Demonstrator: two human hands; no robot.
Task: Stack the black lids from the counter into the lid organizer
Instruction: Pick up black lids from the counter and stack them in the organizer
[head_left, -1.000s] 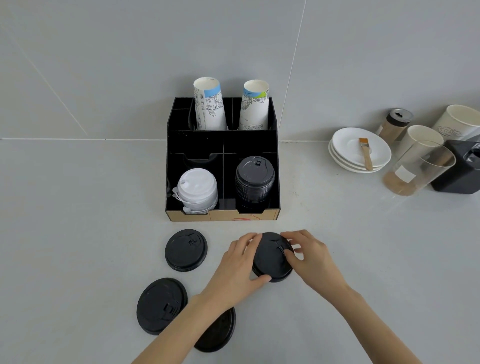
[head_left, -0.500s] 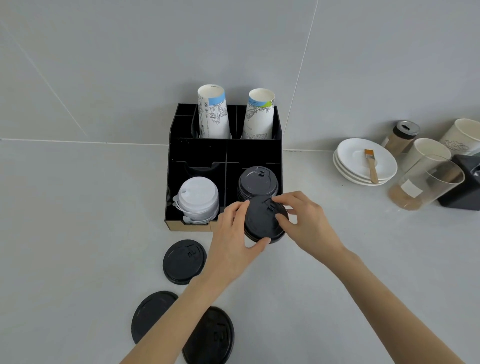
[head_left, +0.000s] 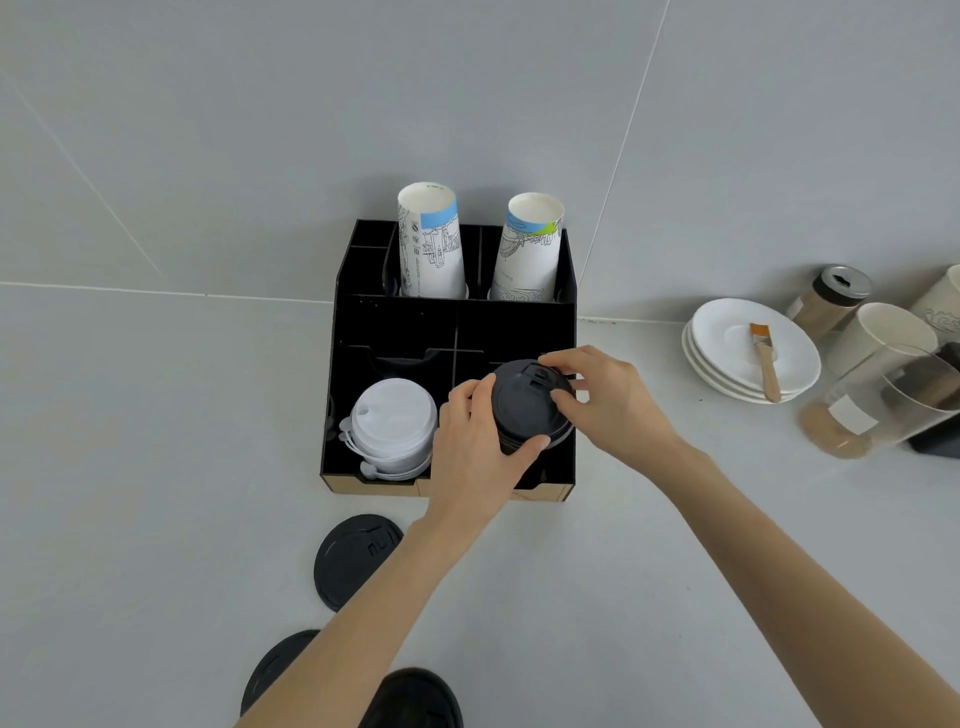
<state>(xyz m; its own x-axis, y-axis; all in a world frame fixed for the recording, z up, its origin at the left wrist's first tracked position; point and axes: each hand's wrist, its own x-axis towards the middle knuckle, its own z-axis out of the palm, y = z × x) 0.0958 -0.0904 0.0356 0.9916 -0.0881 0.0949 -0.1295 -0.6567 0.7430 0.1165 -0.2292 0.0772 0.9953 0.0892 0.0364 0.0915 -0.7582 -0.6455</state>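
Black lid gripped at its rim by left hand and right hand, both closed on it, over front-right compartment of lid organizer. White lids stacked in front-left compartment. Three loose lids left on counter near front edge, partly hidden by left forearm.

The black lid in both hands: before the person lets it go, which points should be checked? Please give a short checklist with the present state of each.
1. Black lid held by left hand and right hand: ok.
2. Lid above the front right compartment of the lid organizer, not over the white lids: ok.
3. Lid fully seated on the black stack: cannot tell.
4. Lid level: roughly ok.
5. Lids remaining on the counter: three, not ok yet.
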